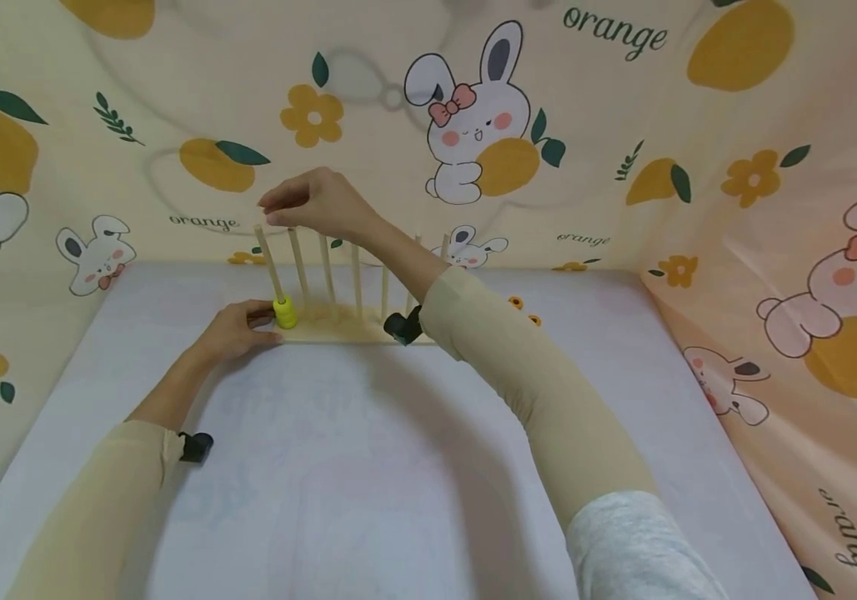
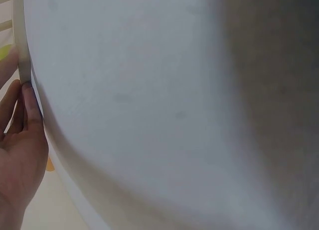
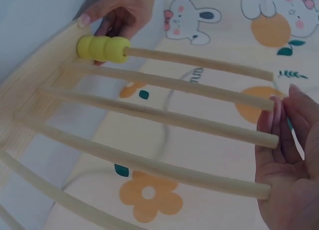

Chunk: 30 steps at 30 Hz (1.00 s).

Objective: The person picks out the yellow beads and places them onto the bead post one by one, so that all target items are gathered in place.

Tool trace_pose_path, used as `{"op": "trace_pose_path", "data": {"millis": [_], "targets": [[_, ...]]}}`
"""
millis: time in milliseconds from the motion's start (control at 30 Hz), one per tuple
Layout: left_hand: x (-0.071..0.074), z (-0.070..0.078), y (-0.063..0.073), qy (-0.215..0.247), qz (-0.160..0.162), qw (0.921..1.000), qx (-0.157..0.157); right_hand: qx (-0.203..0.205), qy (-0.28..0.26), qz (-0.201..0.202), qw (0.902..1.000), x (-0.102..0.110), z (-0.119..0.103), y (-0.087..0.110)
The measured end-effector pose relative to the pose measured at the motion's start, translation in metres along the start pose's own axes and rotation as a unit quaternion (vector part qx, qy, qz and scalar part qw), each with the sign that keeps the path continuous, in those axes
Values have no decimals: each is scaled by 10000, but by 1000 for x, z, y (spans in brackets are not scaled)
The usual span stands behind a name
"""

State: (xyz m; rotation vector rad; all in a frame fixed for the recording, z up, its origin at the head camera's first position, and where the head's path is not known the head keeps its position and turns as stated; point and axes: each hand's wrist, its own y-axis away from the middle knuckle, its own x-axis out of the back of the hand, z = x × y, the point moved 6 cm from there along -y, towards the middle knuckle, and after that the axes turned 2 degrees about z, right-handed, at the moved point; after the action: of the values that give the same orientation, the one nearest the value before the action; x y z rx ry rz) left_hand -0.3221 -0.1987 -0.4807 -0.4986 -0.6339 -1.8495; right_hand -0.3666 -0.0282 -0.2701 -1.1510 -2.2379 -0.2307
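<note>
Has yellow beads (image 1: 285, 313) low on the end peg (image 1: 269, 262), at nine o'clock in head view; grips the base (image 1: 346, 333) by its end with the left hand (image 1: 237, 330), seemingly against wobble; holds the right hand (image 1: 323, 202) released, at one o'clock from the beads, raised presumably to clear the pegs (image 1: 329, 277)

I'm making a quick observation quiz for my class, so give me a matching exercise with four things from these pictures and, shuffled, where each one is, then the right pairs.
Things
1. left hand
2. right hand
3. yellow beads
4. small orange pieces

Places
A. near the tops of the rods
B. on the table, right of the rods
C. gripping the end of the wooden base
D. threaded on the leftmost rod

Right pairs
1-C, 2-A, 3-D, 4-B
</note>
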Motion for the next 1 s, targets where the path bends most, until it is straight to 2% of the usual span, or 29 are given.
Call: {"op": "trace_pose_path", "data": {"millis": [167,400,800,1000], "targets": [[-2,-3,0,-17,8,10000,82,-43,-805,16,9967,4,0,4],[-3,-3,-2,74,10,10000,-44,105,-1292,114,9915,20,-7,17],[-2,-1,-3,26,-23,10000,2,72,-1317,345,9907,53,11,43],[-2,-2,-2,-54,7,10000,29,298,-1131,337,9926,64,16,59]]}}
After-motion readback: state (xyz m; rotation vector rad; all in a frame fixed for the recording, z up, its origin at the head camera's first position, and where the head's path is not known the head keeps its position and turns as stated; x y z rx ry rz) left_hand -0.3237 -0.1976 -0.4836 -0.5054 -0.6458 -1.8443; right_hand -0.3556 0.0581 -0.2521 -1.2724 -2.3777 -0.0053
